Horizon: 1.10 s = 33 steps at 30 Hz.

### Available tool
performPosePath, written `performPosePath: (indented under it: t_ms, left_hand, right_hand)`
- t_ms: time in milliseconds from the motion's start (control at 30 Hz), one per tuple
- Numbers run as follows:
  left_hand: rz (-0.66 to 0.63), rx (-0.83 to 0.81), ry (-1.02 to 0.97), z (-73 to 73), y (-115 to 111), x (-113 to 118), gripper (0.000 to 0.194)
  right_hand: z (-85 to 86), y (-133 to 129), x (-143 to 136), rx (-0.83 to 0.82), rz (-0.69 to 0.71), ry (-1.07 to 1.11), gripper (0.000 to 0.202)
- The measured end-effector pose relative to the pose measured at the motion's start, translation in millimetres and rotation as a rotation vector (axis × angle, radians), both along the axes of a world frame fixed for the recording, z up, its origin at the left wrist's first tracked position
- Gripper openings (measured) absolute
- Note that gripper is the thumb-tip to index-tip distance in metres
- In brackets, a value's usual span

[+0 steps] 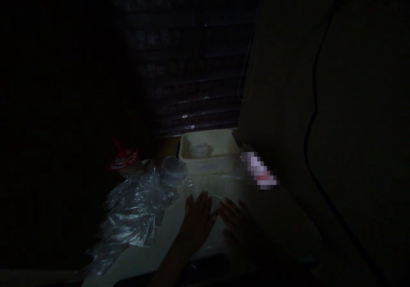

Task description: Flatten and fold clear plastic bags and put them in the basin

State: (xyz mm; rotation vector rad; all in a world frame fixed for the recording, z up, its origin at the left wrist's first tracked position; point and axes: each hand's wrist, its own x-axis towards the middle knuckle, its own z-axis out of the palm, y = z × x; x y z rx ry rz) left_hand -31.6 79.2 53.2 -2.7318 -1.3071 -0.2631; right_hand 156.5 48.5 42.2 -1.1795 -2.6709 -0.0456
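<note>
Cream bin (209, 165), crumpled plastic (141, 212) (near left hand (199, 212)), cup (125, 159)

Left fingers (202, 202) extended, right fingers (233, 208) extended

An object (261, 170) at 4 o'clock from the tub (211, 166) is pixelated beyond recognition; the tub's pale clump (201, 150) is too dim to identify. The left hand (199, 216) partly hides clear plastic (218, 188). The picture's edge cuts off the cable (315, 86) at 2 and 4 o'clock.
</note>
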Motion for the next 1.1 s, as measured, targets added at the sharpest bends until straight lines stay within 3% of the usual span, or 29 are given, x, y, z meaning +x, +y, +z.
performPosePath:
  t_ms: [100, 267, 367, 467, 533, 600, 667, 733, 867, 1100]
  left_hand:
    - [0.040, -0.021, 0.003, -2.1, 1, -1, 0.045]
    - [0.196, -0.027, -0.017, 15.1, -14, -21, 0.047]
    - [0.164, 0.056, -0.016, 16.7, -38, -41, 0.046]
    - [0.086, 0.162, -0.032, 4.9, -66, -55, 0.050]
    - [0.069, 0.244, -0.013, -4.3, -79, -61, 0.040]
    - [-0.048, 0.313, 0.015, -9.9, -88, -65, 0.033]
    - [-0.183, 0.375, 0.022, -11.6, -91, -68, 0.026]
    - [-0.240, 0.412, 0.013, -12.1, -92, -70, 0.024]
    - [-0.287, 0.436, -0.049, -17.9, -90, -69, 0.023]
    - [-0.257, 0.370, -0.179, -31.0, -96, -66, 0.022]
  right_hand:
    - [3.3, -1, -1, -0.005, -0.008, 0.015, 0.051]
    - [-0.2, -1, 6, 0.042, -0.011, 0.060, 0.052]
    - [-17.3, -5, 14, 0.105, 0.066, 0.085, 0.049]
    - [-40.9, -17, 15, 0.178, 0.059, 0.169, 0.036]
    - [-53.4, -28, 11, 0.182, 0.047, 0.186, 0.032]
    - [-59.6, -37, 8, 0.222, 0.013, 0.184, 0.030]
    - [-58.8, -43, 7, 0.286, 0.008, 0.185, 0.028]
    - [-52.5, -48, 8, 0.277, 0.040, 0.186, 0.026]
    - [-34.1, -59, 10, 0.127, 0.030, 0.178, 0.026]
    - [-16.8, -71, 4, 0.052, 0.007, 0.196, 0.023]
